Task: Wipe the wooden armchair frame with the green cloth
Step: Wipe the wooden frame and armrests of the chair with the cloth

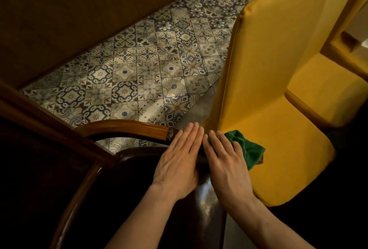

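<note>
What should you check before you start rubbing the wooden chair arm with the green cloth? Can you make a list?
1. Cloth in hand: ok. The right hand lies flat on the green cloth.
2. Cloth on the wood: cannot tell. What lies under it is hidden.
3. Other hand steadying: ok. The left hand rests at the end of the wooden armrest.
4. Armrest free of clutter: ok, nothing lies on it.
5. Yellow chair out of the way: not ok. It looks very close beside the cloth.
</note>
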A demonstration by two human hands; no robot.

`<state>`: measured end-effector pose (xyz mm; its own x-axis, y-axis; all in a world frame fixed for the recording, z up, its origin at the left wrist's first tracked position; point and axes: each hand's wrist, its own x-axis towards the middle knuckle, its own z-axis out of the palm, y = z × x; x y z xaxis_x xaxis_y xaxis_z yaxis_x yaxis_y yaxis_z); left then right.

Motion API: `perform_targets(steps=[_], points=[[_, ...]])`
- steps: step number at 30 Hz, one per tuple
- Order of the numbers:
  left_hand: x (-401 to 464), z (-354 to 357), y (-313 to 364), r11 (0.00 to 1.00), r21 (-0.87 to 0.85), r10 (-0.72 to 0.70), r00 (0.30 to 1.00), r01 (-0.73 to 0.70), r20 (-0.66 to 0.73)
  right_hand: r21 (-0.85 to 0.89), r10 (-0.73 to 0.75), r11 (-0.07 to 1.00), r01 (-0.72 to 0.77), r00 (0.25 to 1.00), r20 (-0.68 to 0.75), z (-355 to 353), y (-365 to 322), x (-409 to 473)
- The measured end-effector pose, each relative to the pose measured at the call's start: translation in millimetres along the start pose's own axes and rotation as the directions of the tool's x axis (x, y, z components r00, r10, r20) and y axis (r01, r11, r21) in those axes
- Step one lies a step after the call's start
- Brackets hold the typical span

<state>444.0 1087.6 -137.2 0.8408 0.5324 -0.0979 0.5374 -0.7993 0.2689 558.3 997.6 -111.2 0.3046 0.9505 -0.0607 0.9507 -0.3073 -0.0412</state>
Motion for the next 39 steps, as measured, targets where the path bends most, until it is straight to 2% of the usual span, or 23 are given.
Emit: perform_targets(steps=[9, 12, 14, 17, 19, 22, 26, 30, 32, 34, 36, 39], points=[[-11.4, -19.4, -18.3, 0.995, -0.049, -0.084, 0.994, 0.087, 0.065, 0.064, -0.01, 0.998, 0.006, 0.998, 0.068, -13.7, 3.3, 4.5], [-23.3, -32.1, -17.1, 0.982, -0.13, -0.129, 0.99, 0.135, 0.054, 0.208, 0.018, 0.978, -0.031, 0.998, 0.062, -29.3, 9.4, 6.2], [-36.2, -41.7, -16.7, 0.957, -0.197, -0.214, 0.977, 0.212, 0.012, 0.35, 0.088, 0.932, -0.09, 0.996, 0.022, -45.2, 12.7, 5.5], [-57.0, -64.2, -14.2, 0.906, -0.288, -0.336, 0.941, 0.31, -0.045, 0.526, 0.207, 0.832, -0.175, 0.978, -0.002, -73.2, 16.2, 0.5], [-68.1, -87.1, -7.6, 0.902, -0.305, -0.337, 0.94, 0.307, -0.05, 0.611, 0.254, 0.765, -0.201, 0.967, 0.0, -93.5, 13.1, -5.3], [-81.7, -129.5, 11.8, 0.89, -0.373, -0.265, 0.963, 0.263, 0.046, 0.741, 0.307, 0.624, -0.249, 0.95, 0.06, -129.4, 0.2, -17.8], [-86.6, -173.1, 38.6, 0.869, -0.448, -0.166, 0.977, 0.208, 0.132, 0.862, 0.309, 0.431, -0.269, 0.941, 0.139, -167.2, -18.4, -27.0], [-90.2, -221.5, 53.1, 0.873, -0.454, -0.163, 0.984, 0.179, 0.073, 0.961, 0.266, 0.157, -0.228, 0.947, 0.181, -226.4, -31.8, -38.9], [-90.3, -246.9, 54.2, 0.895, -0.415, -0.181, 0.983, 0.165, 0.0, 0.975, 0.252, 0.095, -0.201, 0.952, 0.172, -259.6, -28.7, -44.9], [-92.6, -276.6, 55.5, 0.894, -0.426, -0.189, 0.98, 0.143, -0.067, 0.982, 0.184, 0.092, -0.164, 0.972, 0.145, -290.0, -24.5, -54.3], [-95.3, -310.8, 56.9, 0.904, -0.417, -0.175, 0.972, 0.095, -0.159, 0.979, 0.09, 0.167, -0.116, 0.991, 0.101, -320.3, -21.5, -63.7], [-96.1, -357.1, 59.3, 0.925, -0.379, -0.113, 0.951, -0.005, -0.289, 0.883, 0.03, 0.469, -0.009, 1.0, -0.006, -355.8, -20.5, -72.6]])
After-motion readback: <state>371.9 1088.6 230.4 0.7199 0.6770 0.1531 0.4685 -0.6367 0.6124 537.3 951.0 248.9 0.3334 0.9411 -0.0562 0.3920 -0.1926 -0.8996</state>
